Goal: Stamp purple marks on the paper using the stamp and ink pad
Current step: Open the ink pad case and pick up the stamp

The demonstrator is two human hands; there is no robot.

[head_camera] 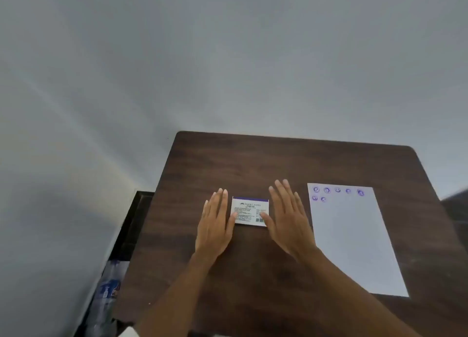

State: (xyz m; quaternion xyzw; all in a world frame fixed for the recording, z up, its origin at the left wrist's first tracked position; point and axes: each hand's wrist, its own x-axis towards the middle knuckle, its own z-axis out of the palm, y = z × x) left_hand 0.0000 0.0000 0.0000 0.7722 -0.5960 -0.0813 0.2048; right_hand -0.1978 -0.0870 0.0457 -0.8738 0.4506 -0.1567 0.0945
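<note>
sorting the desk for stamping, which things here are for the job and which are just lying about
For the job: ink pad box, paper with purple marks.
Lying about: plastic bottles on the floor beside the table.

Ink pad (249, 211) on table (253, 159), paper (352, 240) to its right

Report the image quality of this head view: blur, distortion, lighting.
Head view: soft throughout; small print on the ink pad box is unreadable, though the paper's purple marks show. Wide-angle bending curves the table edges. Lighting is dim and even, without glare.
</note>
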